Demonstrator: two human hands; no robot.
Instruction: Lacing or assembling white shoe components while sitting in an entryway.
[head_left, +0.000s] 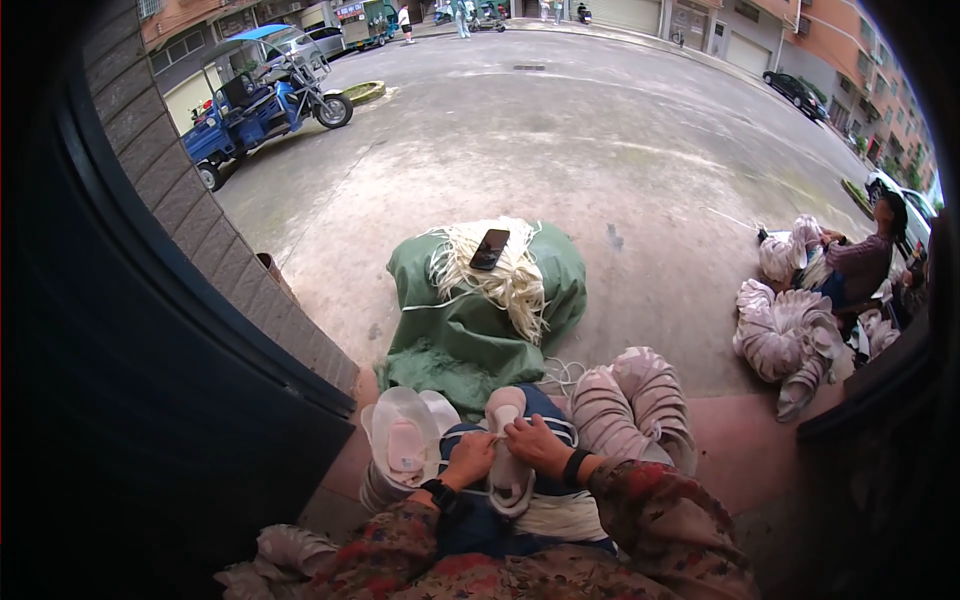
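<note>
One shoe [511,470], pale pinkish with a whiter rim, slim and rounded at both ends, lies lengthwise on the lap [472,522]. Left hand [468,461] and right hand [538,446] meet over it, fingers nearly closed, pinching a whitish lace [560,424].

Held shoe [507,474]: pale pink and off-white. Stacked shoes [655,385] at right: pinkish grey. Sack [455,342]: dark green; lace bundle [516,290] on it: cream. Phone [489,250]: black. Sleeves [655,505]: brown floral with red patches. Wristbands [576,466]: black. Trousers [478,530]: dark blue. Three-wheeler [260,118]: blue, brighter blue canopy [258,32]. Doorway floor [735,430]: dull pink. Road [560,130]: grey
</note>
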